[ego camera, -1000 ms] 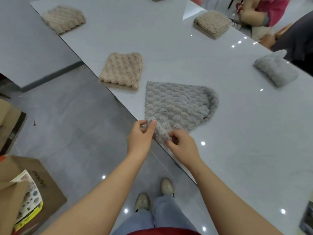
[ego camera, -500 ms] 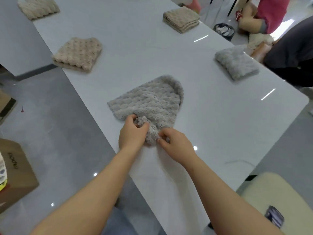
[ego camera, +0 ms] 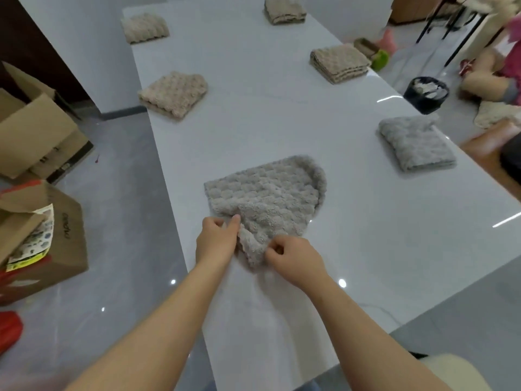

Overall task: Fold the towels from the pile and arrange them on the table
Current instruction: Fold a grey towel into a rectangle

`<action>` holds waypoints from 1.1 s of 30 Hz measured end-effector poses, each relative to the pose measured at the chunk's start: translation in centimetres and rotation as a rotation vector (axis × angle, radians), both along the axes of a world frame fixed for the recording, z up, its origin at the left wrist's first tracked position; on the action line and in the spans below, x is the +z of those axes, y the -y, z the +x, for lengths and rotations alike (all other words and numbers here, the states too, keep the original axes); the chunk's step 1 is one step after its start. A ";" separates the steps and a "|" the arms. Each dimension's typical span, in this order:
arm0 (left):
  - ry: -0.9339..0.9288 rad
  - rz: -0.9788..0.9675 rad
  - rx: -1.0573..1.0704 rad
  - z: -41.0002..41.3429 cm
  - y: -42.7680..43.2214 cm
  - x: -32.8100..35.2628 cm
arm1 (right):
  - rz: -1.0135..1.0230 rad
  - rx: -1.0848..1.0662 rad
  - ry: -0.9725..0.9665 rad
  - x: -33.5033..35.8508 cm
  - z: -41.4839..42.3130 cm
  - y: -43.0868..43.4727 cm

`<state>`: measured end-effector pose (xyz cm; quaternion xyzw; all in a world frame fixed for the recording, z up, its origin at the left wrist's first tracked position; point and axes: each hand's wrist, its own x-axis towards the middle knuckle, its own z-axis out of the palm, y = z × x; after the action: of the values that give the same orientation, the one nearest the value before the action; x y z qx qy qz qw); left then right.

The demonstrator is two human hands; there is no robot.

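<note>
White glossy table [ego camera: 253, 122] holds folded towels [ego camera: 173, 93]; floor [ego camera: 121, 221] seemingly grey tile.

Six towels on one white table [ego camera: 267, 131]: four folded beige towels [ego camera: 172, 93] [ego camera: 145, 28] [ego camera: 284, 11] [ego camera: 339, 63], two along the left edge, two toward the far right; one folded grey towel [ego camera: 417, 145] at the right edge; one spread grey towel [ego camera: 267, 198]. Two hands: left hand [ego camera: 215, 244], right hand [ego camera: 296, 259].

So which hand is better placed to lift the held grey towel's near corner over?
Right, probably. The right hand pinches the grey towel at its nearest tip; the left hand pinches the bunched edge farther in, better suited to anchoring.
</note>
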<state>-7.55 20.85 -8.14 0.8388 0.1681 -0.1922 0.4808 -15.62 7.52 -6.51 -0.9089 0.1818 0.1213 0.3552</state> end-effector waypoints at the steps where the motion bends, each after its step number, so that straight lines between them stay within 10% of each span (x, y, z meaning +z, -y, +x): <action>1: -0.016 -0.005 0.006 0.2 0.2 0.1 | 0.010 0.000 0.004 0.1 0.2 0.3; 11: -0.049 -0.220 0.085 3.3 6.6 1.5 | -0.025 0.114 0.076 -0.2 5.8 7.6; 25: 0.604 0.522 0.136 2.1 12.6 -2.0 | -0.099 0.251 0.487 -4.2 9.6 15.7; 33: 0.755 0.293 0.235 0.7 12.3 -3.3 | 0.071 0.286 0.602 -4.7 9.0 16.3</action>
<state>-6.83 8.59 -11.40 0.8850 0.1003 0.2107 0.4028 -6.62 -8.77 -11.17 -0.9073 -0.0648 -0.0977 0.4037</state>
